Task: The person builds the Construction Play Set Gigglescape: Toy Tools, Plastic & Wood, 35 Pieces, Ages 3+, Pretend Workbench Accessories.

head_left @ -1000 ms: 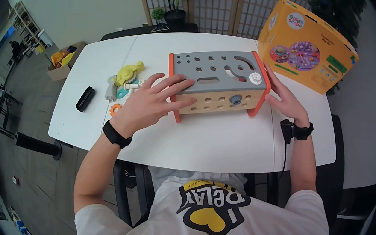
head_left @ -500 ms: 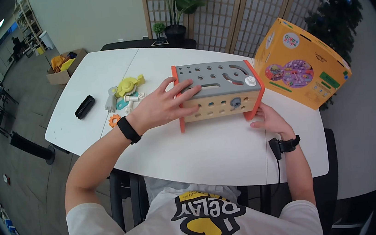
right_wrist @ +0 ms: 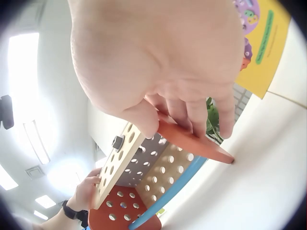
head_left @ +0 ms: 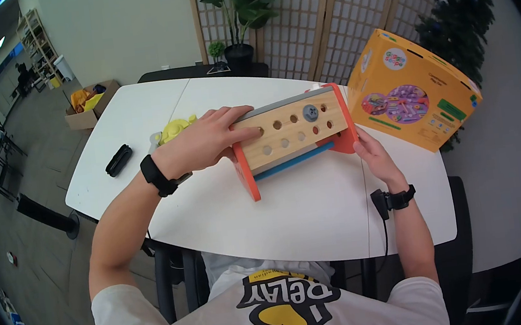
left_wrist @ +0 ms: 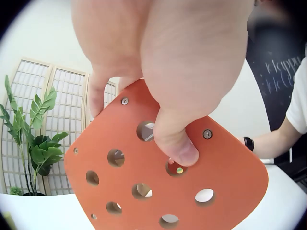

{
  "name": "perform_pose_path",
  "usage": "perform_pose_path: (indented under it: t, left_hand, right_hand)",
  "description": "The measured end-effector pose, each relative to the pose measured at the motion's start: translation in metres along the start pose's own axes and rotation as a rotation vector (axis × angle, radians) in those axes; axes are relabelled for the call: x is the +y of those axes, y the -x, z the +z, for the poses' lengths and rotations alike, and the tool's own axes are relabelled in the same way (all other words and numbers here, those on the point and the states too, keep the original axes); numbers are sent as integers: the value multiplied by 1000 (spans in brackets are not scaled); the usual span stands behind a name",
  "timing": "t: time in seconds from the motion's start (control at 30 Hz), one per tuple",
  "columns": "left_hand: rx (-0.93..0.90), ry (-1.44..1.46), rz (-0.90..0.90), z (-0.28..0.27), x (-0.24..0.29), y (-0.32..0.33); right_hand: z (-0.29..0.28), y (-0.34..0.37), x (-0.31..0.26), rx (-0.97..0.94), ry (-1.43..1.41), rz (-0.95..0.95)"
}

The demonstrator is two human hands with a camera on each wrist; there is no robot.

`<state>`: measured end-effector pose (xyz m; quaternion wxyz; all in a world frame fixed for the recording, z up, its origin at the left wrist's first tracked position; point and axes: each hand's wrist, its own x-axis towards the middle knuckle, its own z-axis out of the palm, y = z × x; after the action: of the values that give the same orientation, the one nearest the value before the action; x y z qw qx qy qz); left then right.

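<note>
A toy workbench [head_left: 280,138] with orange end panels and a light wooden, holed side is tilted back above the white table. A grey bolt head [head_left: 310,113] sits in that side, and a blue bar [head_left: 295,160] runs along its lower edge. My left hand [head_left: 204,144] grips the left end; its thumb lies on the orange panel [left_wrist: 132,184] in the left wrist view. At the other end my right hand [head_left: 381,160] holds the right orange panel [right_wrist: 192,141], thumb on one side and fingers on the other.
A yellow cardboard box [head_left: 416,90] stands at the table's right side. On the left lie a black case [head_left: 119,160] and a yellow-green toy piece [head_left: 173,130], partly behind my left hand. A potted plant [head_left: 238,52] stands beyond the far edge.
The workbench has gone from standing, grey top up, to tilted back with its wooden side facing me. My right hand shifted lower along the right panel; my left moved to grip the left end.
</note>
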<state>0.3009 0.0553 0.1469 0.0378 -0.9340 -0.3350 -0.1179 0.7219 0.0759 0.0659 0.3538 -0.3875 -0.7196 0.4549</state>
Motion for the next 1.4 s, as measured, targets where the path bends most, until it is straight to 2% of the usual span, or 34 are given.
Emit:
perform_pose_path:
  t: [0.13,0.33,0.43,0.67,0.77,0.87,0.97,1.07,1.17,1.3,1.4]
  left_hand:
    - [-16,226,-81,-1,-2,10]
    - [-7,530,-146,25,-9,31]
    - [1,638,-174,38,-10,41]
    - [57,942,-281,64,-8,56]
    - [14,1113,-422,71,-7,64]
    - [104,1194,-424,81,0,68]
    - [148,1189,-429,88,12,73]
    - [114,1277,-543,91,30,78]
    - [158,1223,-521,98,48,80]
    - [259,1079,-508,104,65,82]
    - [217,875,-476,98,71,83]
  right_hand:
    - [-3,-7,-10,41,91,-52]
    - [3,-3,-21,-117,-165,-106]
    - [3,-3,-22,-152,-258,-39]
    - [6,-10,-16,-134,-278,-108]
    - [6,-17,-9,-73,-311,-109]
    - [2,-26,2,-56,-145,-54]
    - [11,-36,0,27,-125,-31]
    - [18,-53,-1,135,-14,-72]
    - [21,-73,-2,168,109,-112]
    - [28,-94,-12,151,233,-137]
    - [32,-106,-18,102,281,-138]
